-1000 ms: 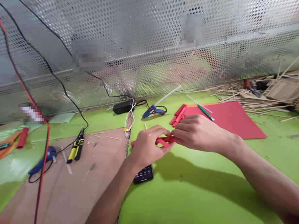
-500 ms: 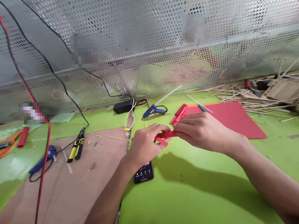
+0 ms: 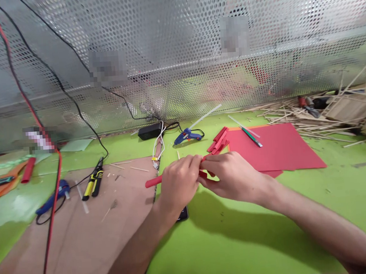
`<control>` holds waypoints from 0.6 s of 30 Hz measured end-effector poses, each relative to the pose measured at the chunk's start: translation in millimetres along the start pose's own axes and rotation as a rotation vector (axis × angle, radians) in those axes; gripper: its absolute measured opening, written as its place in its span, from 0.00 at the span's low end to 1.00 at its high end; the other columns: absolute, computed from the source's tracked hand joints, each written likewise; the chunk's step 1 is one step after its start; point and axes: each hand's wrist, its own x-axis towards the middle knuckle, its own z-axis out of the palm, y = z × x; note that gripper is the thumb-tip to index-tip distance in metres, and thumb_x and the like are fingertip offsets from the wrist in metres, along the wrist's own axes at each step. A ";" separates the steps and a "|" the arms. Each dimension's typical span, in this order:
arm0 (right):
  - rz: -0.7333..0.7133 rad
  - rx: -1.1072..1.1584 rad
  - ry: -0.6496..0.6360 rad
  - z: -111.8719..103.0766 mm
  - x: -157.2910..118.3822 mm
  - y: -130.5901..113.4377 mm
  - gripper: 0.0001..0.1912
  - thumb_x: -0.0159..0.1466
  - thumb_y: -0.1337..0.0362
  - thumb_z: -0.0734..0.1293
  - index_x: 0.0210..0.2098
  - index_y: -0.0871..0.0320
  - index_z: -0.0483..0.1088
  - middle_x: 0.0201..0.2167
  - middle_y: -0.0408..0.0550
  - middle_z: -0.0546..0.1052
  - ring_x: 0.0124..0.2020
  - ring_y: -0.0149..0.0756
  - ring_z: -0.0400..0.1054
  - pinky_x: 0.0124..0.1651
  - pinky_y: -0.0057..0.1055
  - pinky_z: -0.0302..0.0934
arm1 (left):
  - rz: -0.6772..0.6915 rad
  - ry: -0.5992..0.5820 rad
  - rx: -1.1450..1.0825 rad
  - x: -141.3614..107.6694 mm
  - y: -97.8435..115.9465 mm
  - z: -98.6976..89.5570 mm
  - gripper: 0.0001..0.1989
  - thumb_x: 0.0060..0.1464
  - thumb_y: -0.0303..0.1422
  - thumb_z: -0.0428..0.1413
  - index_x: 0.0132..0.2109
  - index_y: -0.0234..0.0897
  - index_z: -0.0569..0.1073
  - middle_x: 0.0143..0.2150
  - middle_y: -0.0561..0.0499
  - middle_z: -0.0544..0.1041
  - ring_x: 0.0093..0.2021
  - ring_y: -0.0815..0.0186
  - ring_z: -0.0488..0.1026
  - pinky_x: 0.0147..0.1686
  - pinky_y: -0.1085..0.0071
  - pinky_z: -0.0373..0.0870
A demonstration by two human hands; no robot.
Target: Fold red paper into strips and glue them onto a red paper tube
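Observation:
My left hand (image 3: pixel 181 178) is closed around a red paper strip (image 3: pixel 154 181), whose end sticks out to the left past the wrist. Against it, my right hand (image 3: pixel 230 173) pinches the red paper at its other end, fingertips touching those of the left. How the paper is folded between the fingers is mostly hidden. Under the left wrist a black phone (image 3: pixel 183 214) lies partly covered. Just beyond the hands is a small pile of folded red strips (image 3: pixel 218 141). Red paper sheets (image 3: pixel 283 147) lie to the right, with a green-handled craft knife (image 3: pixel 250 136) on top.
Behind the hands are a blue glue gun (image 3: pixel 188 136) and a black power adapter (image 3: pixel 150 131) with cables. Yellow-black pliers (image 3: pixel 93 181) and a second blue glue gun (image 3: pixel 55 197) lie left. Thin wooden sticks (image 3: pixel 303 123) are heaped at right. A perforated metal panel (image 3: pixel 180 87) stands behind.
The hands have drawn together and the red strip now extends farther out to the left. The right hand has shifted left and down, uncovering the knife. More of the phone is covered.

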 end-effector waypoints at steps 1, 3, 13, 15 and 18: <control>0.029 0.007 0.002 1.9 1.0 0.1 0.05 0.66 0.69 0.72 0.33 0.60 0.76 0.29 0.46 0.80 0.25 0.32 0.68 0.29 0.33 0.48 | -0.005 -0.002 0.002 0.1 0.6 0.4 0.18 0.48 0.16 0.57 0.43 0.39 0.74 0.35 0.51 0.82 0.34 0.57 0.80 0.31 0.64 0.69; 0.074 0.048 0.003 1.0 2.2 2.5 0.06 0.66 0.71 0.71 0.31 0.60 0.75 0.27 0.45 0.79 0.24 0.30 0.67 0.29 0.32 0.49 | -0.017 0.004 -0.003 1.1 -0.4 2.4 0.16 0.49 0.16 0.57 0.42 0.39 0.74 0.34 0.52 0.82 0.34 0.58 0.80 0.32 0.64 0.70; 0.359 0.428 0.016 -36.3 2.5 47.3 0.05 0.66 0.62 0.73 0.37 0.57 0.80 0.27 0.44 0.82 0.26 0.32 0.75 0.29 0.27 0.63 | -0.224 0.207 -0.136 9.1 -50.6 3.6 0.08 0.67 0.36 0.60 0.48 0.38 0.75 0.41 0.45 0.82 0.41 0.55 0.78 0.41 0.61 0.73; 0.436 0.656 -0.060 -32.1 6.3 60.1 0.10 0.64 0.56 0.75 0.39 0.57 0.80 0.29 0.46 0.84 0.26 0.34 0.77 0.26 0.28 0.65 | -0.307 0.226 -0.345 8.5 -55.4 0.3 0.11 0.72 0.40 0.54 0.53 0.39 0.72 0.41 0.47 0.81 0.37 0.61 0.78 0.37 0.65 0.72; 0.467 0.963 -0.167 -17.5 13.9 71.5 0.17 0.61 0.52 0.77 0.37 0.61 0.79 0.28 0.51 0.84 0.24 0.37 0.78 0.21 0.27 0.63 | -0.350 0.236 -0.602 7.4 -51.6 -4.7 0.15 0.71 0.43 0.56 0.56 0.40 0.70 0.37 0.53 0.77 0.27 0.70 0.71 0.29 0.72 0.69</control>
